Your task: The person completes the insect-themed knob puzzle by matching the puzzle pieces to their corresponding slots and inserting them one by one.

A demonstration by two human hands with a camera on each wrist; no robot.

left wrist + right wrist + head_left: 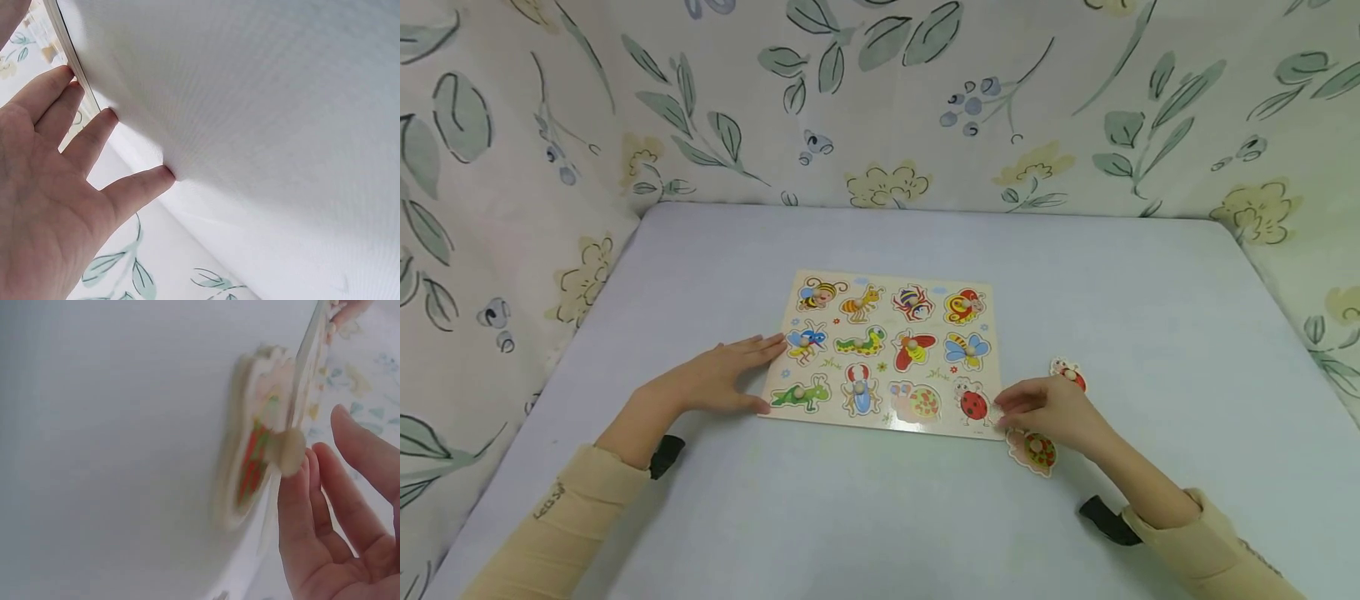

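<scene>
A wooden insect peg puzzle board lies flat on the table, with knobbed insect pieces in it. The snail picture and the ladybug picture in the bottom row show no knobs. At the board's left edge, my left hand touches it with spread fingers. My right hand is at the right edge near the lower corner, fingers gently bent, gripping no piece. Just below that hand lies a loose snail piece, its knob showing in the right wrist view. A loose ladybug piece is partly hidden behind the hand.
A white-covered table surrounds the board. Behind it and at the sides hangs a leaf-and-flower patterned cloth. Black straps stick out near both wrists.
</scene>
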